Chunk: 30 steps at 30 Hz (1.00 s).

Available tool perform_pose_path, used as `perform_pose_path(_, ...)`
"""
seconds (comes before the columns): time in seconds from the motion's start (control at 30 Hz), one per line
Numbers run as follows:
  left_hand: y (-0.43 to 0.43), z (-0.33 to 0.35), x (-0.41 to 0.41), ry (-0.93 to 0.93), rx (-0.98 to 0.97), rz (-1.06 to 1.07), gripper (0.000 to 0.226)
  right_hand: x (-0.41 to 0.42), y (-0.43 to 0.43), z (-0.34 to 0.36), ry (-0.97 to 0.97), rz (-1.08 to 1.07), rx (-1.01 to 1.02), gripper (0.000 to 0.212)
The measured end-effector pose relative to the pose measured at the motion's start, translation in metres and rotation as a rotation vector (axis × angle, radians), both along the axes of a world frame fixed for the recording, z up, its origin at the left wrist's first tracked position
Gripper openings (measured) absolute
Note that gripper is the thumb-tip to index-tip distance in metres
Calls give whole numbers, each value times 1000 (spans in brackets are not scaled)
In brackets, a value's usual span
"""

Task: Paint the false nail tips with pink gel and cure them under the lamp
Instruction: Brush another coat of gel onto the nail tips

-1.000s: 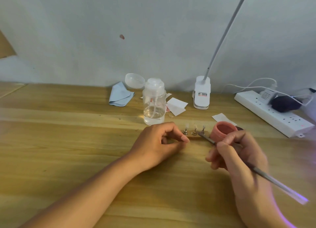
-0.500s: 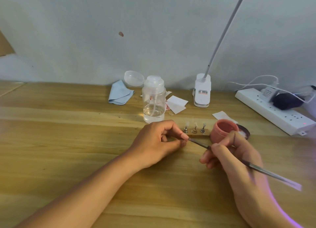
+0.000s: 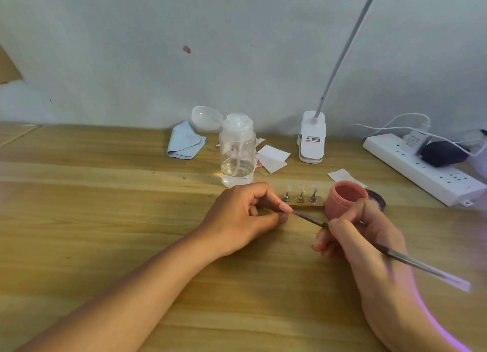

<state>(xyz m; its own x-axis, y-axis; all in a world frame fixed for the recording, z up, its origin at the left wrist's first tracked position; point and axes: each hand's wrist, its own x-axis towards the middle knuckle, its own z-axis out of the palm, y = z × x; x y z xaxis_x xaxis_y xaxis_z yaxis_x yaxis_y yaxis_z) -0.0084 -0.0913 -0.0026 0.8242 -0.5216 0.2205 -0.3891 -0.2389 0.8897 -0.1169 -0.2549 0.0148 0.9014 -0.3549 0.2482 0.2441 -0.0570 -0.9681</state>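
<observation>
Now the right hand [image 3: 369, 235] pinches a thin brush [image 3: 308, 218], whose tip touches the fingertips of the curled left hand [image 3: 245, 214]; I cannot tell if they hold anything. Just past them stand three nail tips [image 3: 300, 189], beside the pink jar [image 3: 345, 196].

On the table [image 3: 105, 219], a stand [image 3: 308, 206] bearing three tips [image 3: 301, 189] sits just left of the jar [image 3: 345, 197]. The left hand [image 3: 245, 217] lies at the stand's left end and the right hand [image 3: 369, 243] before the jar. Its brush [image 3: 311, 219] reaches the left fingertips (just before the stand). Behind stands the bottle [image 3: 238, 151], with a cloth [image 3: 184, 142] to its left, the lamp clamp [image 3: 312, 138] to its right, and the power strip [image 3: 421, 167] far right.
</observation>
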Motion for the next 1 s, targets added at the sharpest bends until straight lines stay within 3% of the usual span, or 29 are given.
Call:
perform_pose_path(0.3,0,1,-1,12,6,8,16,2,-1,-1,-13,-15,17,18)
perform_pose_path(0.4,0,3,-3,45,-29,-7,12,2,0,2,-136,-92,37,28)
perform_pose_path(0.57,-1,6,-6,75,-73,-25,11,7,-18,18,-333,-231,-98,9)
perform_pose_path(0.7,-2,8,-8,55,-73,-29,15,10,-42,16,-231,-359,-248,13)
perform_pose_path(0.83,-1,10,-10,23,-46,-30,17,15,-50,3,-59,-372,-418,4)
perform_pose_path(1.0,0,10,-10,-30,15,-16,14,24,-52,-5,1,-364,-588,10)
